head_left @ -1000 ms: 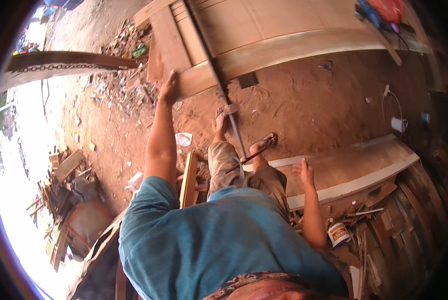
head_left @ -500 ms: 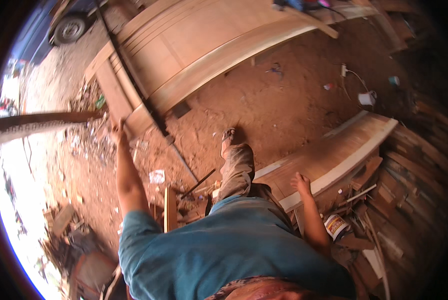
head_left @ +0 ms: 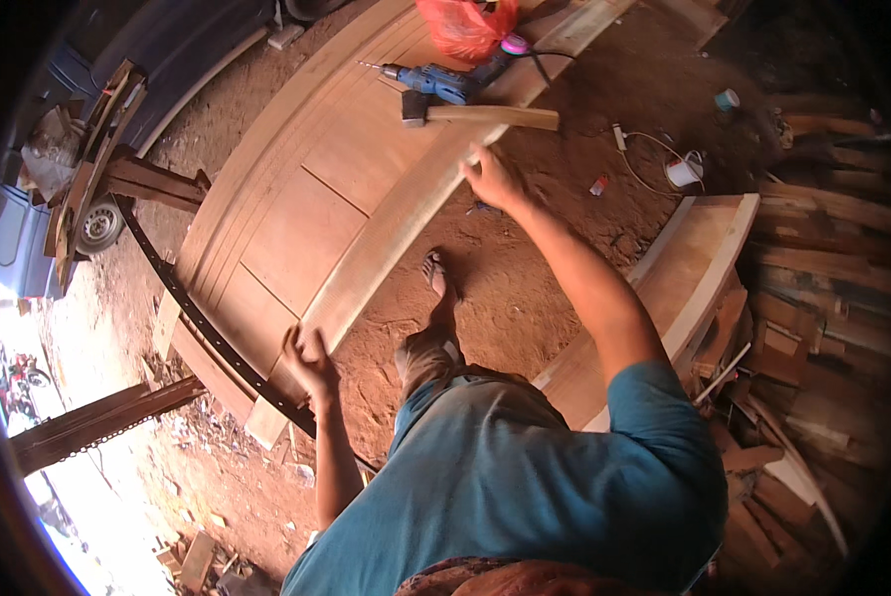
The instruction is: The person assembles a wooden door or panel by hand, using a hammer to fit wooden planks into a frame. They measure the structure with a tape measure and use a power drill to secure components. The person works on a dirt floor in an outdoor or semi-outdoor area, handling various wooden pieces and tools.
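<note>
- Before the person (head_left: pixel 525 467), a wooden panel (head_left: pixel 311 223) is laid flat.
- At its near edge, left hand (head_left: pixel 313 372): fingers loosely spread; right hand (head_left: pixel 495 182): grip cannot be told.
- Best steadied at well-spaced points.

Teal short-sleeved shirt (head_left: pixel 555 477) with a paler patch (head_left: pixel 510 409), brownish trousers (head_left: pixel 420 360), dark-strapped sandal (head_left: pixel 433 264).

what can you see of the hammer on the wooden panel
The hammer has a dark, blocky head and a pale, wooden-looking handle. It lies on the wooden panel, head left, the handle's end jutting past the panel's near edge. The blue drill lies beyond its head; contact is unclear. The right hand is close, not gripping it.
</note>
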`<state>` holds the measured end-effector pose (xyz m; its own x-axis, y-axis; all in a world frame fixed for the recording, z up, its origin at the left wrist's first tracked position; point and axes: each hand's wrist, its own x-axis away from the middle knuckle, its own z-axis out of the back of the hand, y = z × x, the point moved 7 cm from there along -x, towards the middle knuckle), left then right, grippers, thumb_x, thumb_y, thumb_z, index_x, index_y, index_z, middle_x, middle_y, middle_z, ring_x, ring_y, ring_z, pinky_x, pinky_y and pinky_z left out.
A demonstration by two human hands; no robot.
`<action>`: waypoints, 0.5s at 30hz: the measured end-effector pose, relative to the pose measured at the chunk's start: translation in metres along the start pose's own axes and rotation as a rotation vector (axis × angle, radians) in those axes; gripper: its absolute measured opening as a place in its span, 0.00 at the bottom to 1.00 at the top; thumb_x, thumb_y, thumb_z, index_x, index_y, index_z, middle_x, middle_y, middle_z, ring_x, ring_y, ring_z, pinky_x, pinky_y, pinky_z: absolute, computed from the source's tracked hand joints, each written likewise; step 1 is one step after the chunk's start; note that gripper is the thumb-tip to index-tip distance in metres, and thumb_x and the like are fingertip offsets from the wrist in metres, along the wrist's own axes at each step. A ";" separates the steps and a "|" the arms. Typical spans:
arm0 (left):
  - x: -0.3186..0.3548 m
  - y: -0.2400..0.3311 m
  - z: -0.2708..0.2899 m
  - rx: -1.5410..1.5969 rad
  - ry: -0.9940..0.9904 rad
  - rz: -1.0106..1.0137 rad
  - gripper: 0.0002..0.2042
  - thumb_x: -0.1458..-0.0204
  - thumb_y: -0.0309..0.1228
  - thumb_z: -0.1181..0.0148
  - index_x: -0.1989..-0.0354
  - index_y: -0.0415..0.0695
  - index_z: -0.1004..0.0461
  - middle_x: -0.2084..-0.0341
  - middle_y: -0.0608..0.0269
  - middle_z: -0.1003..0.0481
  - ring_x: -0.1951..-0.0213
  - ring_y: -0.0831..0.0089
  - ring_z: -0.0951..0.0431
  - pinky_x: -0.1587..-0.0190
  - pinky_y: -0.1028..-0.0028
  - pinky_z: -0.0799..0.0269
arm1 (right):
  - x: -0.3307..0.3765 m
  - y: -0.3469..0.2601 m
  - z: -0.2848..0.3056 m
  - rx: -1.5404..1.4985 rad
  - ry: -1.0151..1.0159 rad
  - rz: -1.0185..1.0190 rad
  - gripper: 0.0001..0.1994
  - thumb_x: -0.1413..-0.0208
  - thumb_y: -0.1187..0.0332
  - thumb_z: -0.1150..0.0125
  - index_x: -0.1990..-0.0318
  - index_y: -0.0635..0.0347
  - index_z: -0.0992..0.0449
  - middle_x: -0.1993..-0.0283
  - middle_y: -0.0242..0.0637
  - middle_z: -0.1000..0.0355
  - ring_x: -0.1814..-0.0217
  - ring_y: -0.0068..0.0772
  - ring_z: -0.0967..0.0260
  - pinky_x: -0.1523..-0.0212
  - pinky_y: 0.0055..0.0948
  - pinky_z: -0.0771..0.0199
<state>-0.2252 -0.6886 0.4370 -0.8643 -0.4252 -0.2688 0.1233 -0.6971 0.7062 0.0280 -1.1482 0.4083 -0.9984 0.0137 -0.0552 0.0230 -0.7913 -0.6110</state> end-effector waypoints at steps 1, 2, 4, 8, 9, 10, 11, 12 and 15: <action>-0.016 0.030 -0.047 0.045 -0.115 -0.045 0.19 0.45 0.32 0.33 0.48 0.37 0.26 0.47 0.51 0.28 0.47 0.56 0.26 0.45 0.60 0.29 | -0.033 0.032 0.008 0.196 0.244 0.128 0.28 0.40 0.56 0.41 0.39 0.68 0.34 0.39 0.57 0.35 0.39 0.60 0.35 0.36 0.46 0.35; -0.028 0.047 -0.071 0.023 -0.193 -0.055 0.18 0.45 0.31 0.33 0.48 0.39 0.26 0.48 0.50 0.28 0.46 0.56 0.27 0.45 0.61 0.30 | -0.064 0.037 0.003 0.250 0.208 0.116 0.29 0.41 0.55 0.41 0.39 0.67 0.35 0.37 0.57 0.38 0.37 0.61 0.37 0.35 0.49 0.38; -0.057 0.073 -0.118 0.031 -0.313 -0.114 0.17 0.45 0.31 0.34 0.48 0.41 0.26 0.47 0.50 0.28 0.45 0.55 0.27 0.44 0.62 0.30 | -0.105 0.053 0.000 0.296 0.195 0.150 0.29 0.43 0.56 0.39 0.39 0.65 0.38 0.36 0.60 0.42 0.38 0.64 0.37 0.38 0.53 0.36; -0.105 0.086 -0.201 0.013 -0.466 -0.128 0.17 0.44 0.35 0.37 0.48 0.44 0.26 0.47 0.53 0.28 0.44 0.52 0.28 0.42 0.59 0.32 | -0.136 0.041 -0.024 0.188 -0.061 -0.017 0.28 0.46 0.60 0.35 0.44 0.65 0.39 0.43 0.67 0.37 0.47 0.66 0.31 0.53 0.54 0.26; -0.119 0.086 -0.227 0.000 -0.478 -0.162 0.17 0.44 0.37 0.38 0.48 0.45 0.26 0.47 0.54 0.28 0.44 0.50 0.29 0.41 0.57 0.33 | -0.136 0.047 -0.025 0.223 -0.142 -0.039 0.28 0.47 0.59 0.34 0.46 0.65 0.39 0.45 0.67 0.35 0.48 0.66 0.30 0.55 0.54 0.25; -0.134 0.096 -0.252 -0.050 -0.463 -0.231 0.17 0.44 0.36 0.39 0.48 0.46 0.26 0.47 0.55 0.28 0.44 0.52 0.30 0.40 0.57 0.36 | -0.135 0.053 -0.026 0.262 -0.214 -0.066 0.27 0.47 0.59 0.33 0.47 0.65 0.38 0.46 0.67 0.34 0.49 0.66 0.29 0.57 0.54 0.25; -0.151 0.105 -0.276 -0.097 -0.446 -0.309 0.17 0.44 0.36 0.40 0.47 0.47 0.27 0.47 0.56 0.28 0.43 0.54 0.30 0.39 0.57 0.38 | -0.133 0.049 -0.025 0.243 -0.245 -0.036 0.29 0.48 0.59 0.32 0.46 0.66 0.38 0.49 0.66 0.31 0.50 0.66 0.29 0.56 0.54 0.25; -0.170 0.107 -0.299 -0.117 -0.426 -0.377 0.17 0.45 0.34 0.40 0.47 0.47 0.27 0.46 0.56 0.29 0.43 0.55 0.31 0.38 0.56 0.40 | -0.129 0.041 -0.025 0.218 -0.274 -0.001 0.31 0.49 0.58 0.31 0.44 0.67 0.39 0.51 0.64 0.29 0.50 0.65 0.28 0.55 0.54 0.25; -0.215 0.125 -0.358 -0.196 -0.427 -0.478 0.21 0.47 0.32 0.41 0.44 0.46 0.31 0.46 0.55 0.30 0.43 0.53 0.33 0.37 0.54 0.44 | -0.113 0.013 -0.032 0.198 -0.466 -0.057 0.42 0.57 0.57 0.28 0.36 0.64 0.40 0.49 0.63 0.29 0.43 0.59 0.30 0.42 0.48 0.29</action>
<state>0.1504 -0.8913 0.3485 -0.9579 0.1946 -0.2113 -0.2700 -0.8610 0.4309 0.1428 -1.1408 0.3813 -0.9160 -0.1782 0.3594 0.0026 -0.8985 -0.4389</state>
